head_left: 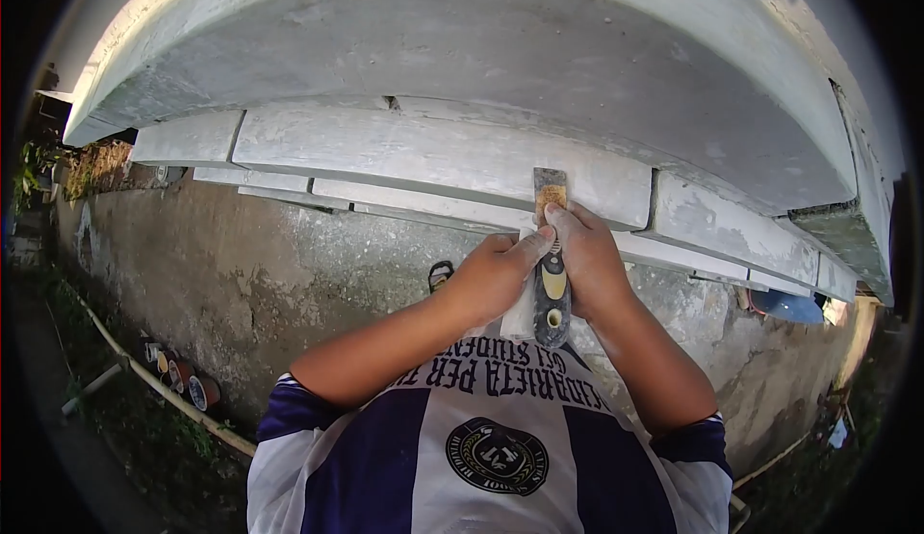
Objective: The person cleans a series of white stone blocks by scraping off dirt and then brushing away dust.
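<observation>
We see both hands closed together on a putty knife (551,265) held up against the moulded ledge (433,149) of a wall. The left hand (491,274) has its fingers (532,242) wrapped narrowly round the left side of the black-and-yellow handle, one fingertip lying along it. The right hand (589,257) grips the same handle from the right, its thumb pressed high on the tool just below the blade. The blade (550,188) is upright, smeared with brownish material, and lies flat against the face of a pale rectangular block near the block's right end, just left of the vertical joint that separates it from the next block. The handle's lower end, with its hanging hole, points down toward the person's chest.

Below the hands we see a purple and white striped jersey (491,438) with a round crest and printed lettering. Behind the ledge the rough grey wall (260,274) runs down to the ground (144,438), where several round cans (183,380) sit near the wall's foot beside a long pole (164,394). A blue object (789,305) shows under the ledge's right end.
</observation>
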